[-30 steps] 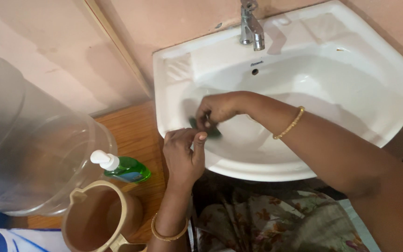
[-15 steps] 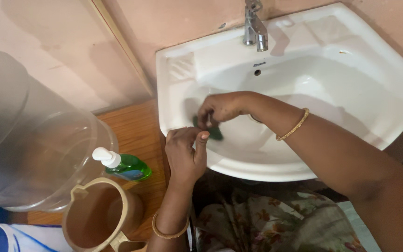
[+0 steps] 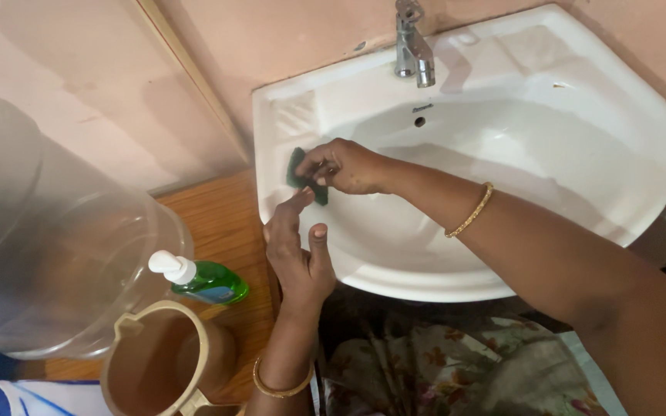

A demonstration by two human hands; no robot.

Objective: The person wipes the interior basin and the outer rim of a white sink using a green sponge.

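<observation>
Two hands at the white corner sink (image 3: pixel 641 131). The right hand (image 3: pixel 344 166) pinches a dark green scouring pad (image 3: pixel 297 171) between thumb and fingertips and presses it against the inner wall at the basin's left side, just below the ribbed soap ledge. The left hand (image 3: pixel 298 246) lies on the front-left rim, fingers loosely stretched, forefinger pointing up toward the pad, thumb raised; it grips nothing. The pad looks thin, light and limp, bending where the fingers crease it; probably wet, so somewhat slippery, but rough enough to hold. Best taken by its upper edge with a flat pinch, as it is now, leaving the broad face free against the porcelain. Nothing fragile about it. Compared with a second ago, the right hand and pad have travelled up and to the left, out of the lower bowl and onto the side wall near the rim; the left hand, then curled with fingertips tucked at the rim, has uncurled and straightened. A chrome tap (image 3: pixel 412 46) stands at the back, no water visible from it. On the wooden bench (image 3: pixel 221 223) to the left: a green soap pump bottle (image 3: pixel 208 281) lying tipped, a tan plastic jug (image 3: pixel 165 362), a large clear water container (image 3: pixel 55 254). Gold bangles on both wrists.
</observation>
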